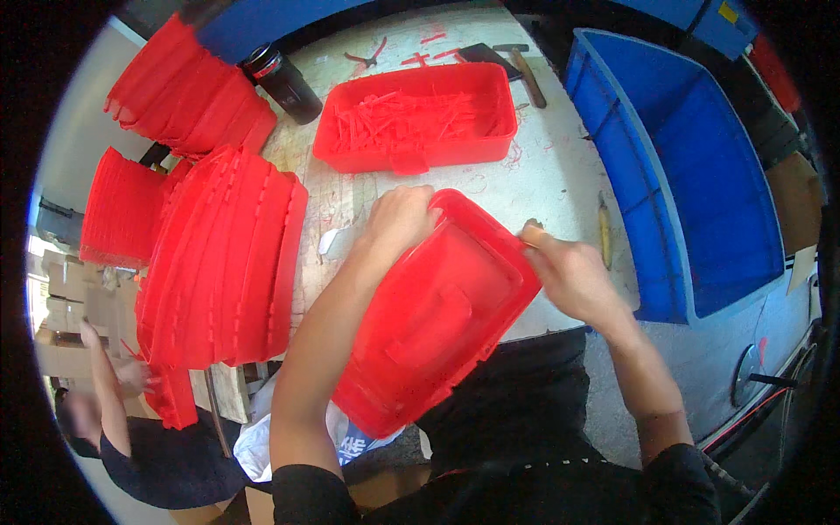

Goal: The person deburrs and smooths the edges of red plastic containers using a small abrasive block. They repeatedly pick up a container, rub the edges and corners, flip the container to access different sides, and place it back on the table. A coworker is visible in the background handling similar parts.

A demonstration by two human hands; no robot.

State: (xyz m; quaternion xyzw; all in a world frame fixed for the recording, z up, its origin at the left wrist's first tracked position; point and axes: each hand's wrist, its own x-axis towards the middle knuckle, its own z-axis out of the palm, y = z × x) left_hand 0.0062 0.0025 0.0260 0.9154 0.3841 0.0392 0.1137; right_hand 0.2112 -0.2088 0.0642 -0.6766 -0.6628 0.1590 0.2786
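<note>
A red plastic box lid [437,315] with a moulded handle shape lies tilted in front of me, over the near edge of the bench. My left hand [401,217] is closed on its far left corner. At its right edge, my right hand [573,273] is closed, fingers curled around something small and tan that is mostly hidden. Beyond the lid stands an open red box [411,157] with loose thin red plastic scraps [402,118] in it.
Tall stacks of red plastic parts [219,262] crowd the left. A black tumbler [284,83], red-handled pliers [367,57] and a hammer [528,77] are at the back. A large blue crate [682,175] stands right. Another person [149,455] is at lower left.
</note>
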